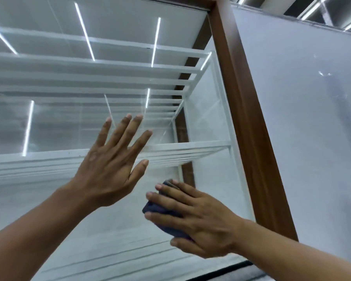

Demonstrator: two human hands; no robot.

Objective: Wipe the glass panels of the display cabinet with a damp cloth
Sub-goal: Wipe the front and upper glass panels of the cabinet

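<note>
Head cam: our left hand (pixel 107 171) lies flat, fingers spread, on the glass panel (pixel 49 209); our right hand (pixel 201 224), fingers straight, presses the dark cloth (pixel 160 209) to it at the near right, beside the wood frame (pixel 243 118). We judge 1 panel underway, others prob. left; cleaned areas can't be told.

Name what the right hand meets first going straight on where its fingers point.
Probably the left hand, near its wrist, if both sit at the glass; depth is unclear.
</note>
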